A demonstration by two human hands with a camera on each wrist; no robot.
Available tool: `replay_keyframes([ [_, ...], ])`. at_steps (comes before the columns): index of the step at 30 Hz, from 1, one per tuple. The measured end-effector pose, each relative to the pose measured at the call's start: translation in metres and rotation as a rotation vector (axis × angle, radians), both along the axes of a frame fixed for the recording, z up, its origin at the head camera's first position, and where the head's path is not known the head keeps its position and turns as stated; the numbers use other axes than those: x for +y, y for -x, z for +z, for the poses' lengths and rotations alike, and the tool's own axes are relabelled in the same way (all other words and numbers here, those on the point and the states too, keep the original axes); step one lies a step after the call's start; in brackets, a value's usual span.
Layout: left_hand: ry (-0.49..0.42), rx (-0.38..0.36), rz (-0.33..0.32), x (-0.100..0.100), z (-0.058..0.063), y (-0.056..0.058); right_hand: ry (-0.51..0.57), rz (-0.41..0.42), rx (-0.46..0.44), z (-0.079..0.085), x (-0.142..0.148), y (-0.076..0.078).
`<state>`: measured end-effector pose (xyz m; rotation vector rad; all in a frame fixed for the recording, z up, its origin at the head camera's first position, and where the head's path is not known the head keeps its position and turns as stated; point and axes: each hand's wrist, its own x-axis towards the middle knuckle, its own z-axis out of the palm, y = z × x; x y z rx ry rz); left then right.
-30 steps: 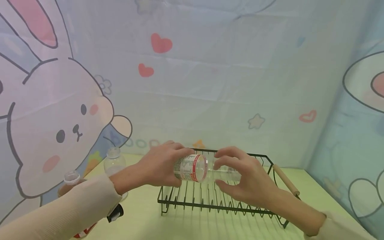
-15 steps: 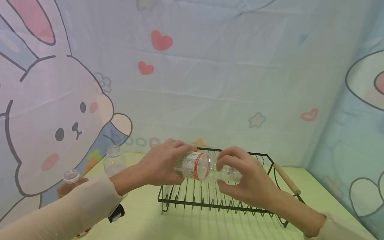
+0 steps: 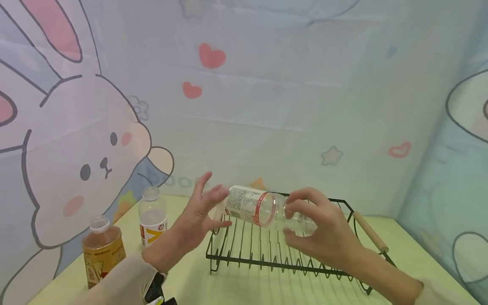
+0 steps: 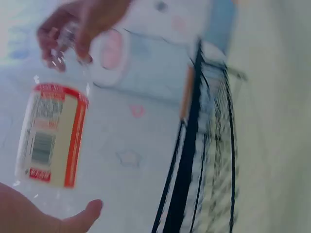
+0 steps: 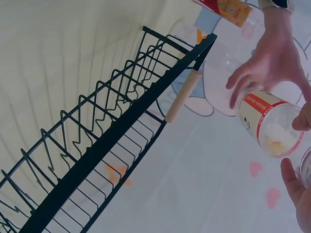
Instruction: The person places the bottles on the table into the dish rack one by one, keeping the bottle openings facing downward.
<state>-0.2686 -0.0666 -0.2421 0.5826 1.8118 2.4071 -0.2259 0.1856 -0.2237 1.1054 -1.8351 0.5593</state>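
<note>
A clear plastic bottle (image 3: 245, 204) with a white and red label lies nearly level in the air above the dish rack (image 3: 267, 263). My right hand (image 3: 324, 231) holds it by the narrower end, fingers and thumb curled round the clear plastic. At the bottle's base, my left hand (image 3: 192, 224) has its fingers spread apart; whether a fingertip still touches the plastic I cannot tell. In the left wrist view, the label (image 4: 51, 136) shows a barcode, and the left thumb stands off to the side. In the right wrist view, the bottle (image 5: 265, 121) lies between both hands.
To the left stand an uncapped bottle with an orange-brown label (image 3: 103, 252) and a clear uncapped bottle (image 3: 152, 224). The black wire rack has a wooden handle (image 3: 370, 231) on its right side. A printed cloth (image 3: 267, 106) hangs behind the green tabletop (image 3: 190, 284).
My left hand has loosened its grip on the bottle, spreading its fingers and drawing back to the left and down. More of the label shows. The right hand keeps hold.
</note>
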Motion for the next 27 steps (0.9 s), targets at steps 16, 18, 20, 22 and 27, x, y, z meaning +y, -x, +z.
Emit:
replay_keyframes([
  [16,-0.674,-0.224,-0.287,0.067,-0.02,0.0,0.121,0.003,0.168,-0.006,-0.005,0.0],
  [18,-0.677,-0.224,-0.268,0.07,-0.02,0.001,0.131,0.003,0.188,-0.007,-0.006,0.0],
  [20,-0.675,-0.225,-0.251,0.073,-0.019,0.003,0.139,0.005,0.198,-0.008,-0.007,0.001],
  [22,-0.668,-0.223,-0.238,0.074,-0.019,0.004,0.141,0.008,0.207,-0.009,-0.007,0.002],
  [27,-0.651,-0.22,-0.22,0.073,-0.018,0.006,0.142,-0.015,0.187,-0.013,-0.007,0.003],
])
